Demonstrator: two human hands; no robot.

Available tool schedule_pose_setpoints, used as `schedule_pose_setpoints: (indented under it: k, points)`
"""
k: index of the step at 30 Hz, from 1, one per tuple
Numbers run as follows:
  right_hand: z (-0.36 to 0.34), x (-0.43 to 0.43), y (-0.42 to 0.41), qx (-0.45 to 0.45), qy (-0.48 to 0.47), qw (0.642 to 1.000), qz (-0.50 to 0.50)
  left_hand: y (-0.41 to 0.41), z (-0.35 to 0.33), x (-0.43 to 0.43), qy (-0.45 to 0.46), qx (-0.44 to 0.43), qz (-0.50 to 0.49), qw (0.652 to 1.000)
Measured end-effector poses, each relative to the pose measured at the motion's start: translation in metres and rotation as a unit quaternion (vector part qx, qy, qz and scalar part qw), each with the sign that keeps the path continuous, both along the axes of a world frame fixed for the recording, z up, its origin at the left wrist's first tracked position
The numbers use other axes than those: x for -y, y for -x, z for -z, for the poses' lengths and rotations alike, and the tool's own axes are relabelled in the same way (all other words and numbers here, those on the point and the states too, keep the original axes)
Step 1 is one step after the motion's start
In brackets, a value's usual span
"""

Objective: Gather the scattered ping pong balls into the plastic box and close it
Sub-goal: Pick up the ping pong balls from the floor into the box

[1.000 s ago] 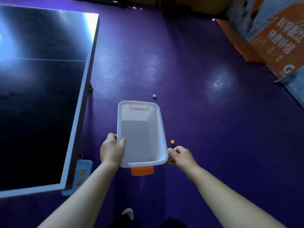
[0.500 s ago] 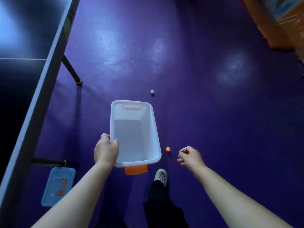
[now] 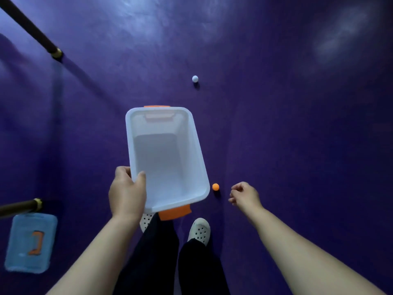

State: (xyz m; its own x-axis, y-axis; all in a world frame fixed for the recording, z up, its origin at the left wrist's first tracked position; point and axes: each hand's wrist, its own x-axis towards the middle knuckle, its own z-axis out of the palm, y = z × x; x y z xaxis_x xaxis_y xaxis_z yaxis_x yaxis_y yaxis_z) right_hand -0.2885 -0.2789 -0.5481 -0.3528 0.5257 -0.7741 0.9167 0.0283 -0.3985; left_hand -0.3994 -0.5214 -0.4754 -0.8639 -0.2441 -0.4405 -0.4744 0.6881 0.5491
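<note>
Orange ball (image 3: 215, 186) on glossy purple floor (image 3: 287, 135)

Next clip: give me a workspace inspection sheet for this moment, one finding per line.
Surface: purple floor, glossy with light reflections.
Job's things: plastic box empty, lidless, held over the floor; orange ball on the floor right of it; white ball farther ahead.
Clutter: blue flat item, perhaps the lid, lies lower left.
Grippers: left hand grips the box's near left rim; right hand empty, fingers loosely curled, beside the orange ball.
Cables: nothing seen.
Surroundings: dark table legs at left; white shoes below.
</note>
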Motion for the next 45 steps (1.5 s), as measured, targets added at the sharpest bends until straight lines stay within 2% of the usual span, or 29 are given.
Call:
schedule_pose_setpoints:
  k: [7,12,16,21,24,27,31,38,42,45]
  points:
    - [0.194,-0.006,0.015,0.059,-0.043,0.995,-0.074,0.032,0.151,-0.018,0.0,-0.024,0.005,1.0]
    - [0.305,-0.005,0.005,0.126,-0.092,0.977,-0.143,0.055,0.244,-0.02,0.001,-0.025,0.021,0.999]
    - [0.36,0.001,-0.002,0.154,-0.114,0.969,-0.155,0.065,0.293,-0.013,-0.006,-0.027,0.021,0.999]
    - [0.389,0.008,0.005,0.186,-0.129,0.961,-0.16,0.077,0.317,-0.001,-0.018,-0.028,-0.001,0.999]
    - [0.379,0.009,0.018,0.189,-0.132,0.956,-0.183,0.087,0.311,0.005,-0.024,-0.022,-0.012,0.999]
    - [0.345,0.01,0.045,0.135,-0.142,0.968,-0.155,0.1,0.287,0.009,-0.027,-0.01,-0.014,0.999]
    - [0.268,0.011,0.102,0.058,-0.17,0.976,-0.121,0.126,0.232,0.011,-0.043,0.001,-0.007,0.999]
    - [0.132,0.005,0.199,0.031,-0.188,0.971,-0.147,0.181,0.12,0.013,-0.053,-0.003,-0.016,0.998]
    - [0.095,-0.017,0.264,0.007,-0.234,0.959,-0.16,0.225,0.087,-0.002,-0.059,-0.024,-0.024,0.998]
    - [0.09,-0.041,0.315,0.014,-0.228,0.956,-0.185,0.26,0.077,-0.024,-0.053,-0.042,-0.039,0.997]
